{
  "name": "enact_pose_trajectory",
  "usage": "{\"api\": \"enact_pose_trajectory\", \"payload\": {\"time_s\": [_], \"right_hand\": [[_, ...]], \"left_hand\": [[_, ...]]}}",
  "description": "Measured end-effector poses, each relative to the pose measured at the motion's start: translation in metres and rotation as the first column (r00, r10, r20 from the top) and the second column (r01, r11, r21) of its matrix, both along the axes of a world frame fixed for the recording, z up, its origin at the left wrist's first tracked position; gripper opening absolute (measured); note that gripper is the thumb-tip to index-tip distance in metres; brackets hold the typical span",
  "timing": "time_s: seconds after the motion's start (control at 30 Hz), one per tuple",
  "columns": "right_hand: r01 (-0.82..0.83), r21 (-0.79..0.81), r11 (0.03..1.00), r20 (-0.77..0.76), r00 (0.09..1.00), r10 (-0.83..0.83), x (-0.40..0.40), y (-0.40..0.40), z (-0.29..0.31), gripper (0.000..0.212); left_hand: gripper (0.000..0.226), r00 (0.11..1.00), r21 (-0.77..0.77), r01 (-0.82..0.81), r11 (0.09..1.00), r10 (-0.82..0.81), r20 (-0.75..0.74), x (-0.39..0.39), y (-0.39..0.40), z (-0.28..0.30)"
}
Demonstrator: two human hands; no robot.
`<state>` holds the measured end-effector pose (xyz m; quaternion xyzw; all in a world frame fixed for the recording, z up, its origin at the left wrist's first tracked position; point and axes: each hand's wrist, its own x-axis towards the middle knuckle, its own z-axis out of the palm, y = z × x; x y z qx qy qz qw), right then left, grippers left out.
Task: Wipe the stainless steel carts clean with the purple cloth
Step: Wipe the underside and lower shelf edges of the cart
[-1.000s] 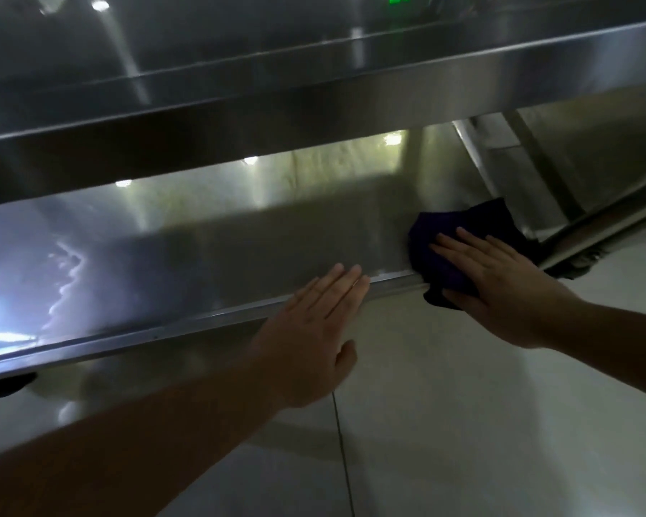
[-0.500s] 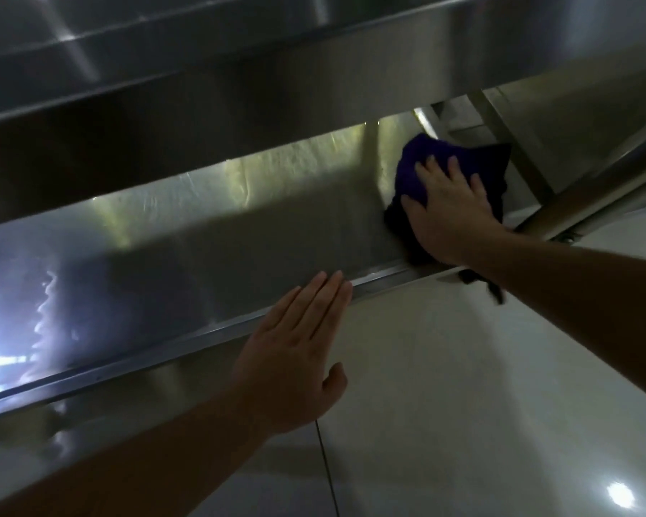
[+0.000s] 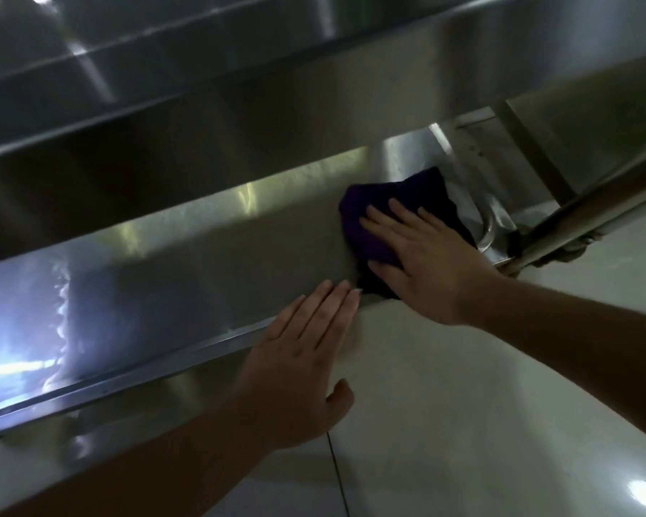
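The stainless steel cart's lower shelf (image 3: 172,270) runs from lower left to the right, under an upper shelf (image 3: 239,117) that overhangs it. The purple cloth (image 3: 396,203) lies bunched near the shelf's right end. My right hand (image 3: 426,255) presses flat on the cloth with straight, spread fingers. My left hand (image 3: 303,360) lies flat, fingers straight and together, fingertips on the shelf's front rim just left of the cloth.
A slanted steel tube and frame (image 3: 593,214) of the cart stand at the right, past the cloth. Pale glossy floor tiles (image 3: 482,423) lie below the shelf. Bright light reflections sit on the shelf's left part (image 3: 23,337).
My right hand has slid the cloth back from the shelf's far right corner toward the front rim and leftward. My left hand stays on the rim.
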<state>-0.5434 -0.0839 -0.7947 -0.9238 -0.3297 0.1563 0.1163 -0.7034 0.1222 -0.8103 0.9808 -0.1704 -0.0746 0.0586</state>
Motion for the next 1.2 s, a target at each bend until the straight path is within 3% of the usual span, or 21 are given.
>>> {"api": "enact_pose_trajectory", "payload": {"time_s": [0.07, 0.23, 0.37, 0.43, 0.53, 0.6, 0.63, 0.7, 0.77, 0.83, 0.9, 0.97, 1.03, 1.1, 1.2], "right_hand": [[0.036, 0.007, 0.999, 0.021, 0.999, -0.036, 0.011, -0.006, -0.003, 0.069], [0.466, 0.006, 0.885, 0.177, 0.87, -0.459, 0.071, 0.012, -0.003, 0.062], [0.57, 0.008, 0.822, 0.145, 0.812, -0.565, 0.097, 0.049, -0.001, 0.067], [0.514, 0.04, 0.857, 0.135, 0.847, -0.514, 0.084, 0.077, 0.0, 0.068], [0.129, 0.05, 0.99, 0.142, 0.981, -0.135, 0.043, 0.121, -0.005, 0.069], [-0.109, 0.049, 0.993, 0.106, 0.989, 0.103, 0.023, 0.132, -0.009, 0.068], [-0.147, 0.058, 0.987, 0.09, 0.986, 0.142, 0.023, 0.127, -0.009, 0.067], [-0.074, 0.049, 0.996, 0.137, 0.988, 0.067, 0.036, 0.105, -0.01, 0.062], [0.171, 0.056, 0.984, 0.224, 0.958, -0.179, 0.056, 0.067, -0.012, 0.06], [0.438, 0.064, 0.897, 0.218, 0.871, -0.441, 0.071, 0.033, -0.011, 0.062], [0.585, 0.037, 0.81, 0.19, 0.792, -0.58, 0.068, 0.032, -0.011, 0.067], [0.522, 0.044, 0.852, 0.176, 0.835, -0.521, 0.05, 0.064, -0.008, 0.067], [0.267, 0.049, 0.962, 0.137, 0.953, -0.271, 0.026, 0.102, -0.005, 0.065], [0.086, 0.038, 0.996, 0.061, 0.994, -0.089, 0.005, 0.117, -0.006, 0.063], [0.136, 0.056, 0.989, 0.068, 0.988, -0.139, 0.01, 0.086, -0.008, 0.061]], "left_hand": [[0.108, 1.0, -0.004, -0.002, 1.0, 0.002, 0.005, 0.0, 0.0, -0.001], [0.111, 1.0, -0.024, 0.0, 1.0, 0.0, 0.002, 0.0, 0.002, 0.001], [0.109, 1.0, -0.015, -0.001, 1.0, 0.001, -0.018, 0.0, 0.002, 0.001], [0.109, 1.0, -0.014, -0.003, 1.0, 0.002, -0.025, 0.0, 0.002, 0.001], [0.108, 1.0, -0.018, -0.016, 1.0, 0.015, -0.014, -0.002, 0.0, -0.002], [0.108, 1.0, -0.029, -0.014, 0.999, 0.014, -0.014, -0.001, 0.0, -0.003], [0.107, 1.0, -0.037, -0.008, 0.999, 0.008, -0.015, -0.001, 0.001, -0.003], [0.106, 1.0, -0.049, 0.004, 0.999, -0.004, -0.004, 0.0, 0.004, -0.002], [0.106, 1.0, -0.06, 0.017, 0.998, -0.017, -0.004, 0.0, 0.004, -0.002], [0.107, 1.0, -0.072, 0.011, 0.997, -0.012, -0.006, 0.0, 0.003, -0.004], [0.108, 1.0, -0.072, 0.014, 0.997, -0.016, -0.023, 0.002, 0.0, -0.004], [0.11, 0.999, -0.04, 0.011, 0.999, -0.012, -0.036, 0.003, 0.0, -0.003], [0.112, 0.999, -0.015, 0.003, 1.0, -0.004, -0.049, 0.003, 0.003, 0.0], [0.112, 0.998, -0.021, 0.007, 1.0, -0.008, -0.07, 0.003, 0.006, 0.0], [0.11, 0.997, -0.047, 0.02, 0.999, -0.024, -0.068, 0.003, 0.007, 0.001]]}}
